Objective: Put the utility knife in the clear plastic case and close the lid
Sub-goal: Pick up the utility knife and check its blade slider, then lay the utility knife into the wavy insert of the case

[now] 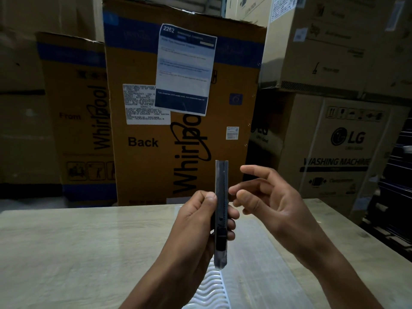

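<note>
- Grey knife [221, 210]: I see it held upright above the table [66, 241], my left hand [200, 221] wrapped around its lower half, thumb on the left edge, fingertips on the right.
- Right hand [267, 201]: loosely spread, just beside the knife, holding nothing.
- Clear case [245, 275]: lies flat on the table below both hands; whether its lid is open I cannot tell.
- Cartons behind: middle box [156, 152] reads "Whirlpool", "Back", sheet "2262"; right box [347, 148] reads "LG", "WASHING MACHINE".
</note>
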A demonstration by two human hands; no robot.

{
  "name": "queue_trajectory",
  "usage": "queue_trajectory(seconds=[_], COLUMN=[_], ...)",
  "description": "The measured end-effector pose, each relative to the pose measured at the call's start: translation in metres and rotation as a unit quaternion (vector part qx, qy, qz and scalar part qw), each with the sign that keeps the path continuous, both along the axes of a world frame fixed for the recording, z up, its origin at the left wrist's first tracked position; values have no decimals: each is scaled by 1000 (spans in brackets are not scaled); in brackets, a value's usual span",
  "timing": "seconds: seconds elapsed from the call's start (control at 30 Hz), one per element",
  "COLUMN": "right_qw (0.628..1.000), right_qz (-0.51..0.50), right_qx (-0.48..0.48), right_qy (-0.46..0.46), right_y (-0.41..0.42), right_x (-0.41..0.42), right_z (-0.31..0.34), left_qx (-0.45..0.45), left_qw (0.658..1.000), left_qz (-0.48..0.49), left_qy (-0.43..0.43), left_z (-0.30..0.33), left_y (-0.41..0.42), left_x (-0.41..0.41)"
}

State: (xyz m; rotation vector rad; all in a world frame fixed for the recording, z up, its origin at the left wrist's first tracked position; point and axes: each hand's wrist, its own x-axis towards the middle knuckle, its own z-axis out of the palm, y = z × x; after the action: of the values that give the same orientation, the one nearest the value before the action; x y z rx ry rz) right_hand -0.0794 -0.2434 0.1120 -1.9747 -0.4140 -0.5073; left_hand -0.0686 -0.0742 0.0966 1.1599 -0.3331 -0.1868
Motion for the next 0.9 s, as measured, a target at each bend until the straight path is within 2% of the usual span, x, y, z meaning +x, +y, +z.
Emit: queue_trajectory(seconds=[0.27, 0.53, 0.7, 0.9], right_qw=[979, 949, 932, 933], right_qz=[-39, -44, -78, -117], right_qx=[-187, -298, -333, -328], right_qy=[-69, -95, -116, -92], right_y=[26, 44, 49, 52], right_x=[-15, -13, -10, -7], right_z=[-1, -14, -21, -25], left_qx=[-129, -174, -167, -78], left_qw=[989, 977, 977, 983], left_qz=[54, 90, 113, 166], left_qy=[44, 81, 72, 21], left_z=[6, 5, 4, 1], left_y=[10, 16, 15, 14], left_x=[6, 11, 11, 10])
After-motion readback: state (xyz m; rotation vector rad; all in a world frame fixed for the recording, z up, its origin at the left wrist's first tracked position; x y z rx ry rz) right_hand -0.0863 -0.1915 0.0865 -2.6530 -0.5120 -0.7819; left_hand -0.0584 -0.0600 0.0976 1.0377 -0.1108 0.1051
